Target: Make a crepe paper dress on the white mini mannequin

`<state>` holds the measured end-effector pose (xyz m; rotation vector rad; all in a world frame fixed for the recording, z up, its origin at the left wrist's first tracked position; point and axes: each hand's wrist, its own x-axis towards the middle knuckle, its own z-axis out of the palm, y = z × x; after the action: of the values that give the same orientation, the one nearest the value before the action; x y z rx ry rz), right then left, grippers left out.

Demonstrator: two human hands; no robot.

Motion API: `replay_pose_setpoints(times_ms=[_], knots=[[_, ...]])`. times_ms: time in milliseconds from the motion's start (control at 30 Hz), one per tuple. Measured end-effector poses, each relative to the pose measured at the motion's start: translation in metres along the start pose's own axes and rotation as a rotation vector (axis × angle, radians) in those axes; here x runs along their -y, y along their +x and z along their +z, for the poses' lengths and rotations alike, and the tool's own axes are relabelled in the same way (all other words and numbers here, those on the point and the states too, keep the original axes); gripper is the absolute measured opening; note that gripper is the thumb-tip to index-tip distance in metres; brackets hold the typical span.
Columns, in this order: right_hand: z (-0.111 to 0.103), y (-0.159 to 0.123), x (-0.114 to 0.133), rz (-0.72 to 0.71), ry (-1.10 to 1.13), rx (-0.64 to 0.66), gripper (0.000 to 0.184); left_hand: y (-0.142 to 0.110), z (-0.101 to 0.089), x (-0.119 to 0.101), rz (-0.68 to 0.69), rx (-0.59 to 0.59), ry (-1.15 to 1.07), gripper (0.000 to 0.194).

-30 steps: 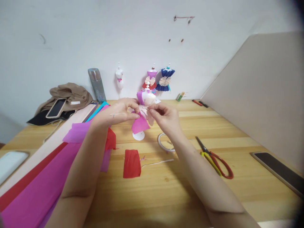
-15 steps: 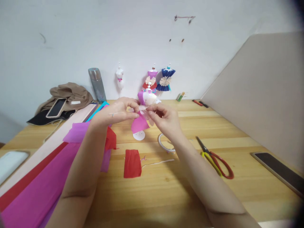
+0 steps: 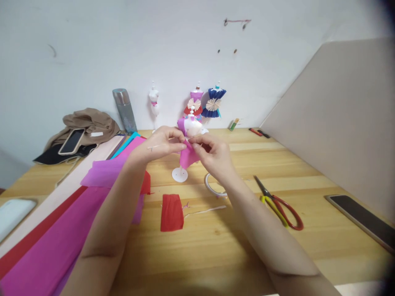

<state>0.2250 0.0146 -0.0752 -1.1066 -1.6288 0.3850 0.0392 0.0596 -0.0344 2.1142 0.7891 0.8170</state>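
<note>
Wall (image 3: 92,49): white, behind mannequin; bits of hardware up high, R of mannequin's top.
Table (image 3: 216,250): lt. wood, grain showing, below mannequin & both hands.
Side panel (image 3: 354,107): plain, pale, far R of mannequin.
Paper sheets (image 3: 61,230): long stack, L of mannequin & running nearer; magenta, red, pale pink, purple, w/ turquoise bit at far end; L forearm crosses over.
Brown cloth (image 3: 89,121): bunched, far L of mannequin, small phone (image 3: 71,142) lying by it.
Dark phone (image 3: 361,220): flat, far R of mannequin, nearer side.
Flask (image 3: 126,117): grey w/ metal cap, upright, behind & L of mannequin.
Scissors (image 3: 268,197): red + yellow handles, R of mannequin, nearer; blades point away.
Mannequin (image 3: 194,128): white mini dress form btwn the hands, purple patch on its L chest, leaning a bit R; white disc base below.
L hand (image 3: 165,142): at mannequin's waist, L side; thumb + forefinger pinched tight on magenta piece.
R hand (image 3: 212,154): at mannequin's waist, R side; thumb + forefinger nearly meeting, gripping same piece; exact contact partly hidden.
Other forms: bare one (image 3: 154,100) behind-L of mannequin, red-skirted one (image 3: 196,96) right behind, navy one (image 3: 214,102) behind-R.
Magenta piece (image 3: 189,155): hangs from fingertips, in front of mannequin's lower body.
Tape ring (image 3: 212,191): white, nearer & R of mannequin, partly behind R forearm.
Red piece (image 3: 172,213): flat, nearer than mannequin's base.
Thin strip (image 3: 210,210): pale, nearer & R of mannequin.
</note>
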Motion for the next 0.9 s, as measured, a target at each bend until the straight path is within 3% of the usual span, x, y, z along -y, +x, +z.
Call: replay_pose_setpoints(times_ms=[500,900], knots=[[0.000,0.001,-0.002,0.003,-0.076,-0.021,0.014,0.004,-0.002,0.010,0.023,0.035,-0.002,0.021],[0.001,0.001,-0.005,0.004,-0.035,-0.027,0.016,0.004,0.012,0.004,-0.053,-0.109,-0.100,0.020]])
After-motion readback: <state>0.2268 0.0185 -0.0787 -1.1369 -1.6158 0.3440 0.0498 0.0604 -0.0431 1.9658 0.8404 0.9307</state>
